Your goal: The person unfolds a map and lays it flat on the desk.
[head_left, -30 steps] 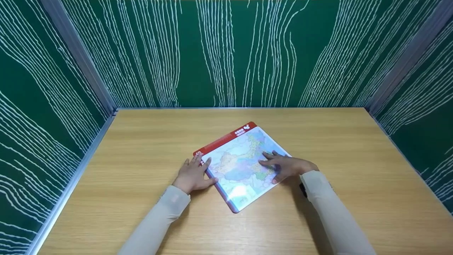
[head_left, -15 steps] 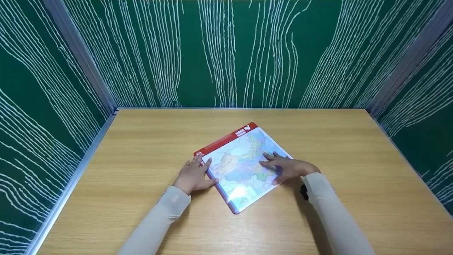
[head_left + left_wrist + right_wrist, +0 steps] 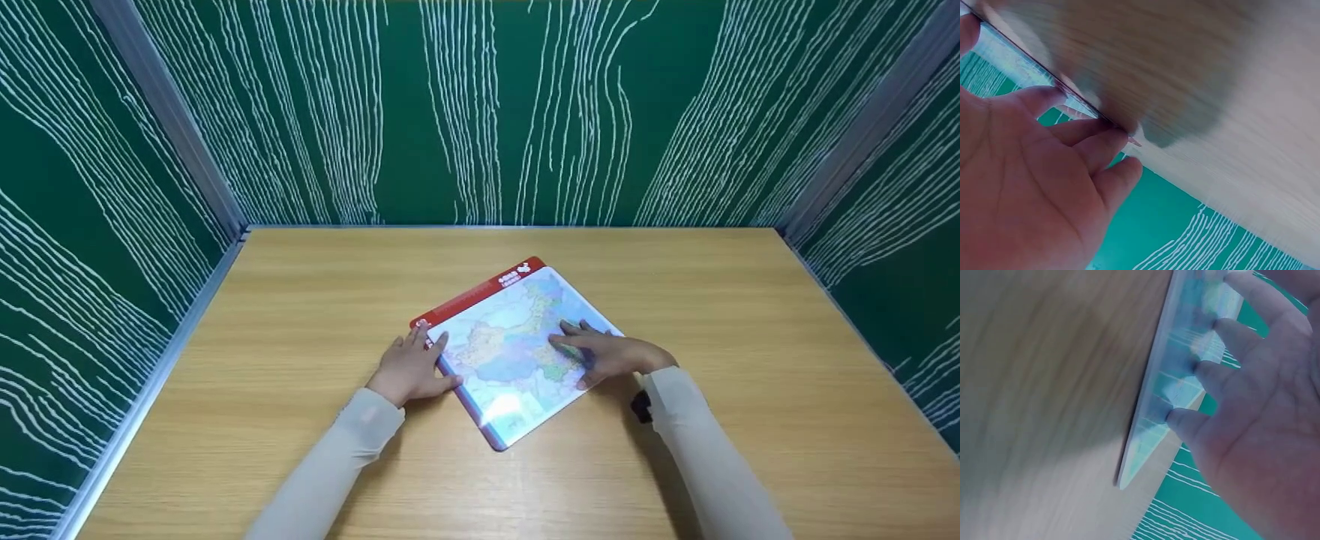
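A flat rectangular map board (image 3: 495, 360) with a red header strip lies turned at an angle on the wooden table (image 3: 300, 300). My left hand (image 3: 409, 371) rests along its left edge, thumb and fingertips at the border near the red corner. In the left wrist view, the fingertips of my left hand (image 3: 1044, 163) meet the board's thin edge. My right hand (image 3: 615, 355) is spread over the board's right side. The right wrist view has the fingertips of that right hand (image 3: 1258, 394) touching the glossy face of the board (image 3: 1151, 422).
Green panels (image 3: 465, 112) with wavy white lines stand behind the table and on both sides. Grey metal posts (image 3: 169, 112) rise at the back corners. A bright glare spot lies on the board's lower part. A dark object (image 3: 642, 406) shows at the right sleeve's cuff.
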Available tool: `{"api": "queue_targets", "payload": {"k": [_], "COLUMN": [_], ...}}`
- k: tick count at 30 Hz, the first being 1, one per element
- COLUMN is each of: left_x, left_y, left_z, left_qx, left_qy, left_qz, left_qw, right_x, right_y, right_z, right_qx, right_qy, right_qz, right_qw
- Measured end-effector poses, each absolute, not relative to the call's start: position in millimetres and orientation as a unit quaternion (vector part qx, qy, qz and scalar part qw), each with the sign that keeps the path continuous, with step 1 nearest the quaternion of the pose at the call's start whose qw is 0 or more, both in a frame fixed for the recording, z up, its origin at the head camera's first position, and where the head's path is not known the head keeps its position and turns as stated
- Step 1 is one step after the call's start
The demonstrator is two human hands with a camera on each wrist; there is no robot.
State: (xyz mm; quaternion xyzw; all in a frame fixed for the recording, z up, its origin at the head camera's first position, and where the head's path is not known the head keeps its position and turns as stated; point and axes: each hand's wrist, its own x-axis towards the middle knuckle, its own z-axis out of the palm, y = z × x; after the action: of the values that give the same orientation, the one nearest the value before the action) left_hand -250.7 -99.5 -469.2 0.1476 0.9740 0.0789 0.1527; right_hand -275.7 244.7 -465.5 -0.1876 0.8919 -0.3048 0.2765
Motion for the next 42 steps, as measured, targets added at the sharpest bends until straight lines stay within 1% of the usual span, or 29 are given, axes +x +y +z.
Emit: {"api": "queue_targets", "payload": {"k": [3,8,13,17,21,26,35,42], "left_x": [-254.7,-264.1,-271.2,-278.6,-286.8,-294.9,-305.7,-309.0], "left_y": [-100.2,-105.0,-111.2,-112.1,-108.3,-104.2,-94.2,-88.8], "left_z": [-470.4,-472.3,-471.5,-471.6,-473.6,-474.3,-471.2,-472.8], "left_qx": [0.147,0.163,0.174,0.177,0.186,0.193,0.204,0.202], "left_qy": [0.974,0.971,0.971,0.970,0.968,0.966,0.961,0.959], "left_qz": [0.087,0.118,0.124,0.122,0.124,0.117,0.121,0.122], "left_qw": [0.148,0.126,0.112,0.110,0.116,0.128,0.140,0.156], "right_x": [-274.7,-270.4,-259.4,-248.7,-238.5,-226.8,-205.3,-201.2], "right_y": [247.1,251.8,250.9,246.7,238.3,223.2,202.5,191.9], "right_z": [-463.7,-461.4,-459.4,-458.3,-457.7,-460.8,-464.3,-464.7], "right_qx": [-0.189,-0.169,-0.118,-0.106,-0.109,-0.141,-0.153,-0.118], "right_qy": [0.888,0.881,0.883,0.886,0.891,0.894,0.896,0.907], "right_qz": [-0.329,-0.382,-0.403,-0.406,-0.405,-0.403,-0.388,-0.366], "right_qw": [0.260,0.223,0.212,0.200,0.172,0.136,0.155,0.172]}}
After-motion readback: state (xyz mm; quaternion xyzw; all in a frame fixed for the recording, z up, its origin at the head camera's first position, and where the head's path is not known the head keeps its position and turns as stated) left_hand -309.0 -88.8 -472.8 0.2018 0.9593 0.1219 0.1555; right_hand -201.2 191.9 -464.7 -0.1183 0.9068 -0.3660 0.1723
